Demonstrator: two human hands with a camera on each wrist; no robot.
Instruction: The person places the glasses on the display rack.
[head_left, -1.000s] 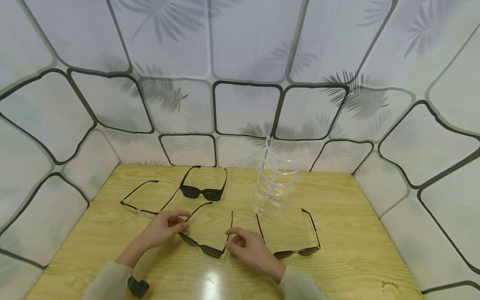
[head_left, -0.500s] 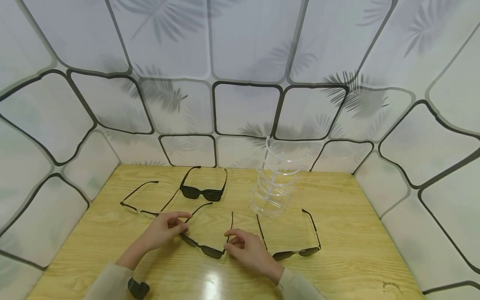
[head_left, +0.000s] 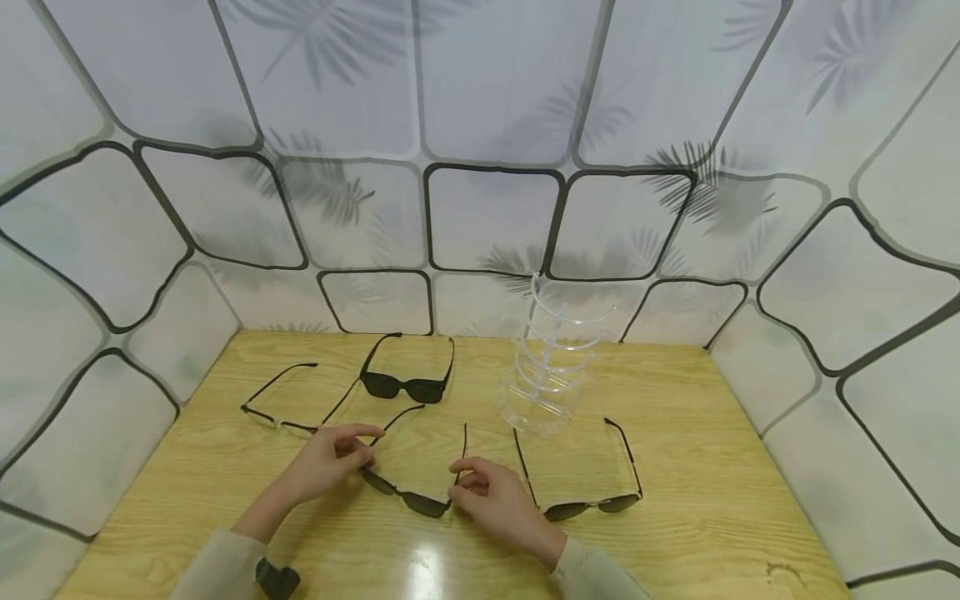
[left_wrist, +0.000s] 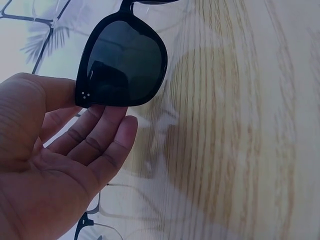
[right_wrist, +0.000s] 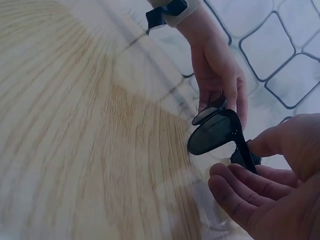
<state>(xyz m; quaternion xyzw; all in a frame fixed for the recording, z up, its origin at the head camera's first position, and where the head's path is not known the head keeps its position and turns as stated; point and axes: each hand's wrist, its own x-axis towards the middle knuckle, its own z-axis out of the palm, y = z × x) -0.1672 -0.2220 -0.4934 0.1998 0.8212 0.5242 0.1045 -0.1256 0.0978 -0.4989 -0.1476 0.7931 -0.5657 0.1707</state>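
A pair of black sunglasses [head_left: 423, 504] with dark lenses faces me at the front middle of the table, temples unfolded toward the back. My left hand [head_left: 330, 458] pinches the frame's left end, near the hinge. On the other side my right hand [head_left: 495, 504] pinches the right temple close to its hinge. In the left wrist view one dark lens [left_wrist: 130, 62] sits above my curled fingers, thumb at the frame's corner with its small silver dots. The right wrist view shows the temple between my right thumb and fingers, with the left hand [right_wrist: 217, 70] at the far end.
Thin-framed clear glasses [head_left: 279, 422] lie at the left, black sunglasses [head_left: 403, 388] behind, and metal-framed sunglasses [head_left: 592, 507] beside my right hand. A clear tiered display stand [head_left: 547, 367] stands at the back right. Patterned fabric walls [head_left: 495, 217] enclose the wooden table [head_left: 712, 467].
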